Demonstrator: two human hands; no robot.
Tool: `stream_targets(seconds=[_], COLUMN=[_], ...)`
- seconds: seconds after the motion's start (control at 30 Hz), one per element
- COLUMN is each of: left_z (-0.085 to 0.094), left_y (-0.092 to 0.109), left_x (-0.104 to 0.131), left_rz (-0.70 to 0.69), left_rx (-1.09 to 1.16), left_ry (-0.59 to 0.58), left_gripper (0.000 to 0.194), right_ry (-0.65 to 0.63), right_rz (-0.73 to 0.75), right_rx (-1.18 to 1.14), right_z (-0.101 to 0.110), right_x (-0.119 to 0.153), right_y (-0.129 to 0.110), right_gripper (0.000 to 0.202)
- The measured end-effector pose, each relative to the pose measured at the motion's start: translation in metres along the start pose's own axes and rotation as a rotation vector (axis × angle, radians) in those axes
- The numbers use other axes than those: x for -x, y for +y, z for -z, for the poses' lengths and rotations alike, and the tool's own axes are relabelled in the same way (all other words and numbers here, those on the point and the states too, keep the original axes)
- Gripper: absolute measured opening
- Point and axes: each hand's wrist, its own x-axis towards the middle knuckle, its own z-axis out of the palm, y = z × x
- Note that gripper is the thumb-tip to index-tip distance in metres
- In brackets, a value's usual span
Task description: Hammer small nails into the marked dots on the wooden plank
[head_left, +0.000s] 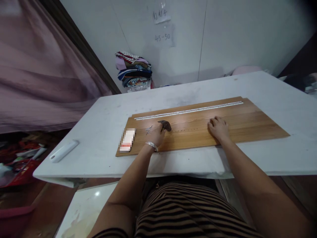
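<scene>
Hammer (166, 125) — likely heavy-headed and stiff, best taken by its hidden handle — is sitting over the board (257, 127) in the closed grip of the left hand (156, 135), while the right hand (219, 129) is resting half-curled there, holding what, if anything, I can't tell.

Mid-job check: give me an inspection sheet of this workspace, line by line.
Surface: white-covered table.
Job's things: wooden board bearing two ruler-like strips, loose nails and a row of dark dots.
Clutter: phone-shaped item, pixelated, on the board; white elongated object on the table.
Grips: left grip around an apparent hammer; right grip on the board, contents unclear.
Cables: nothing seen.
Surroundings: folded fabric stack, pink hanging cloth, handwritten "45-50" sign.
</scene>
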Motion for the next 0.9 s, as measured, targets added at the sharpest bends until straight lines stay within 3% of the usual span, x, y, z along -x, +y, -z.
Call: stream_targets(seconds=[0.9], left_z=[0.0046], left_y=[0.0027], left_x=[0.0010], left_rz=[0.011], left_rx=[-0.002], left_ry=[0.010], left_gripper=[0.014], right_ry=[-0.033], right_rz=[-0.021], right_rx=[-0.031], right_z=[0.0066], right_x=[0.0012], right_y=[-0.0041], right_gripper=[0.041])
